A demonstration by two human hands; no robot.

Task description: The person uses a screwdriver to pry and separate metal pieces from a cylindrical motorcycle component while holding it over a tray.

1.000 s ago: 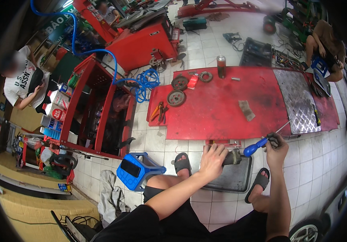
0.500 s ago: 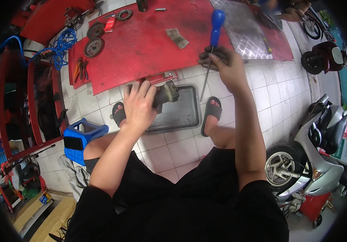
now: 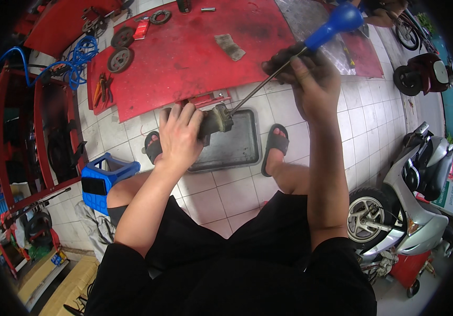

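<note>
My left hand point(image 3: 180, 134) is wrapped round a dark, dirty metal part point(image 3: 218, 120), roughly cylindrical with a flange at its right end. Its kind is not clear, and my fingers cover much of it. A screwdriver point(image 3: 337, 25) with a bulbous blue handle and a long thin shaft is in my right hand point(image 3: 313, 79). My fingers are closed about the shaft just below the handle. The shaft slants down to the left, its tip at the flange face; whether it touches is too small to tell. Beneath the part, a black tray point(image 3: 258, 141) rests on the tiled floor.
A red work surface point(image 3: 184, 63) ahead bears a rag point(image 3: 229, 47), pliers point(image 3: 100, 90) and round parts point(image 3: 120, 60). To the left are a blue stool point(image 3: 97, 203) with a phone point(image 3: 95, 186) and a red rack point(image 3: 42, 142). A silver scooter point(image 3: 416, 210) stands at right.
The screwdriver has tilted from nearly upright to a slant, its handle swinging right and its tip coming to the metal part's flange. My right hand has shifted right; my left hand keeps its hold.
</note>
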